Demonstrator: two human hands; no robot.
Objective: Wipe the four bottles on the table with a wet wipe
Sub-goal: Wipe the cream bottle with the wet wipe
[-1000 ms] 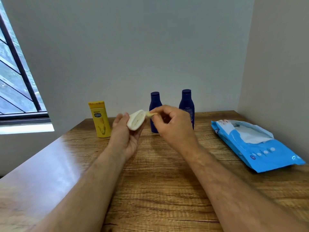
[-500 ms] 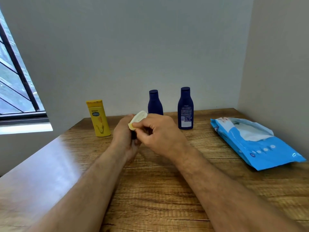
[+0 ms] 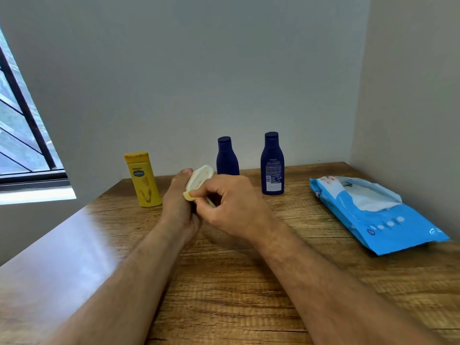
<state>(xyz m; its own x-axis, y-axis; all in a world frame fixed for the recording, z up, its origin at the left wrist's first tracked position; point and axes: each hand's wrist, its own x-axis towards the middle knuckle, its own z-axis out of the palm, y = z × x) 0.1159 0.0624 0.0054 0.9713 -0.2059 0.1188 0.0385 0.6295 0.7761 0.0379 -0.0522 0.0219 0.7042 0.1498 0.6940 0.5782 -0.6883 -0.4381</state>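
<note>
Both hands grip, seemingly, bottle

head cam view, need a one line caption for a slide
Both hands, left hand and right hand, hold a small cream bottle above the wooden table, wiping it.

Daylight from window at left; glare on table; edges warped.

Bare table lies open in front, while the yellow bottle, two blue bottles and the wipes pack block the back and right.
</note>
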